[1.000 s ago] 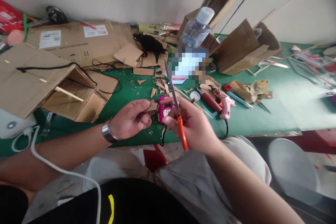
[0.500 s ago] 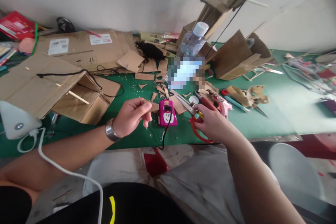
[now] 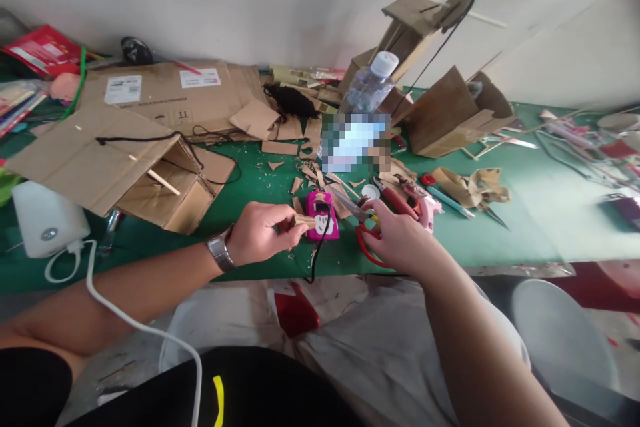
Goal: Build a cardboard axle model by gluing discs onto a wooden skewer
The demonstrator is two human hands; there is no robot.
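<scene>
Between thumb and fingers, my left hand [image 3: 265, 233] pinches a small piece of cardboard [image 3: 303, 220], its edge pointing right. My right hand [image 3: 395, 237] grips a pair of scissors [image 3: 356, 209] with red and yellow handles; the blades point up and left, away from the cardboard piece. Behind the held cardboard and between my hands lies a magenta power socket block [image 3: 320, 197] with a black cable [image 3: 315, 257] plugged into it. Cardboard scraps [image 3: 310, 173] are scattered just beyond it on the green table.
A cardboard house-like box [image 3: 125, 167] stands left, beside a white device [image 3: 47, 220] with a white cable. A plastic bottle [image 3: 373, 83] stands at centre back. To the right are pliers [image 3: 395, 199], a pink glue gun [image 3: 427, 210] and a cut-open cardboard box [image 3: 450, 113].
My left hand has moved right, turning the cardboard piece so it sits before the power socket block. My right hand, with the scissors, has shifted slightly left. The camera view has tilted a little.
</scene>
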